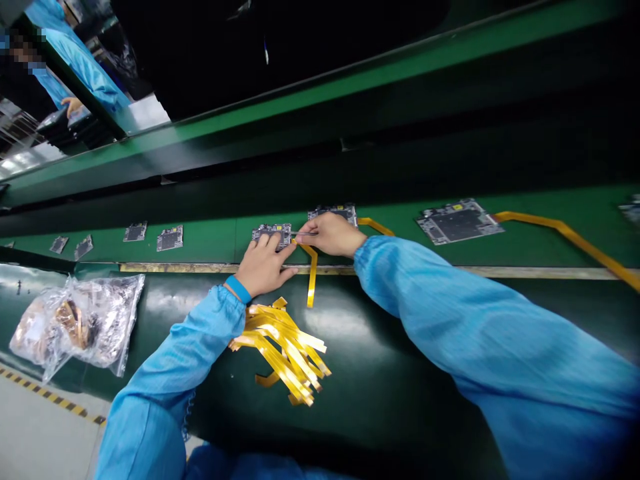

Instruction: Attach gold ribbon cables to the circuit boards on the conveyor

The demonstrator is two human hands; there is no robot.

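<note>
My left hand [263,265] rests on a small circuit board [273,234] on the green conveyor belt [210,240], its fingers pressing the board's near edge. A yellow flex strip [312,277] hangs from the board over the belt's edge. My right hand [331,234] is closed on thin metal tweezers [303,233] whose tip touches the board's right end. A second board [334,212] lies just behind my right hand. A heap of several yellow flex strips [287,347] lies on the dark bench below my left wrist.
Further boards [170,238] lie along the belt to the left. A larger board [457,221] with a long yellow strip [570,239] lies to the right. A clear plastic bag [80,323] sits at the bench's left end. Another person in blue [75,60] works far left.
</note>
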